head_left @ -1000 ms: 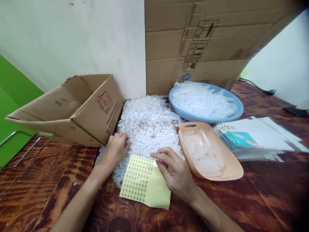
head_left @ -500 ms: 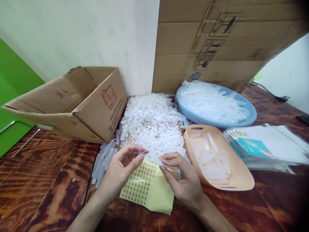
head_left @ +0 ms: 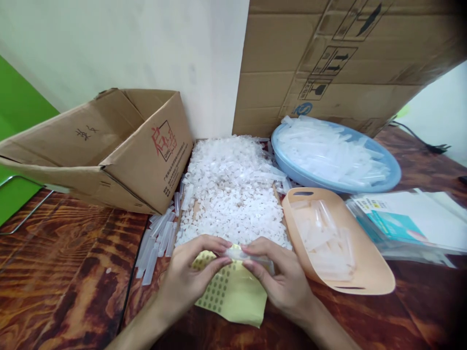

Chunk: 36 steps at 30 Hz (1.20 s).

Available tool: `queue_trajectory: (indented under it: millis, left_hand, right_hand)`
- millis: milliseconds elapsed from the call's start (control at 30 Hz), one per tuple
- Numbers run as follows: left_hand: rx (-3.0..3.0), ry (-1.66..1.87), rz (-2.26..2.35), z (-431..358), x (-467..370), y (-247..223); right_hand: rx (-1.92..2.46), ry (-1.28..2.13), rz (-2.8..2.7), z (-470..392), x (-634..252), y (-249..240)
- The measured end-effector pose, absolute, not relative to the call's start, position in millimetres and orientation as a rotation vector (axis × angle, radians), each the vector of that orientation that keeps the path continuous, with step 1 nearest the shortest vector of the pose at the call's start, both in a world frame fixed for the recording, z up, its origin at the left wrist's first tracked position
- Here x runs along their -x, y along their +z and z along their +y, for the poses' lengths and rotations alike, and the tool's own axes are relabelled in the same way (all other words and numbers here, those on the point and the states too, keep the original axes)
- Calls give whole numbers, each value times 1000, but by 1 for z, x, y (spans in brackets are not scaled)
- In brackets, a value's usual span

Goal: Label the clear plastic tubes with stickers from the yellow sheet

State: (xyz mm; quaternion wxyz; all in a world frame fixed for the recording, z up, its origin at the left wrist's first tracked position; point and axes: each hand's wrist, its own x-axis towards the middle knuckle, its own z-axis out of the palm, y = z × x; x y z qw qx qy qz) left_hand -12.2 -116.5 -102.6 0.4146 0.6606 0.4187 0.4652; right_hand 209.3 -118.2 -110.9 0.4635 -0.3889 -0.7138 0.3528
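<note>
Between the fingertips of both hands is a small translucent plastic tube. My left hand pinches its left end with thumb and fingers. The right end is held in the same way by my right hand. Under the hands lies a yellow sheet with rows of small dark oval stickers on its left part. Just beyond the hands, a heap of small clear plastic pieces fills a shallow cardboard tray.
An open cardboard box stands at the left, with loose tubes beside it. To the right are a blue basin of tubes, a peach tray with tubes, and plastic-wrapped packets. A large carton stands behind.
My left hand has moved right and closed its fingertips on the tube's left end. Both hands are now close together. The view has shifted slightly.
</note>
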Motion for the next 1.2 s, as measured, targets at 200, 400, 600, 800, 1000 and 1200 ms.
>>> queue_trajectory:
  millis: [200,400,600,800,1000,1200]
  left_hand:
    - [-1824,1136,976,-119,14,-104]
    - [-1738,1135,1052,-120,16,-109]
    - [-1748,1139,1072,-120,16,-109]
    - [-1854,1159,955,-117,18,-108]
    - [-1849,1153,1018,-117,19,-107]
    - [-1935,1199,933,-117,20,-107]
  right_hand:
    - [1163,1322,-1602,-120,-211,-107]
    - [1117,1157,-1597,-120,-209,-112]
    - [1110,1099,-1697,-117,-213,-108]
    - [1151,1145,-1728,-116,-212,-104]
    - [1001,877,-1807,-113,-212,-106]
    - [1035,992,-1820,-118,-211,-101]
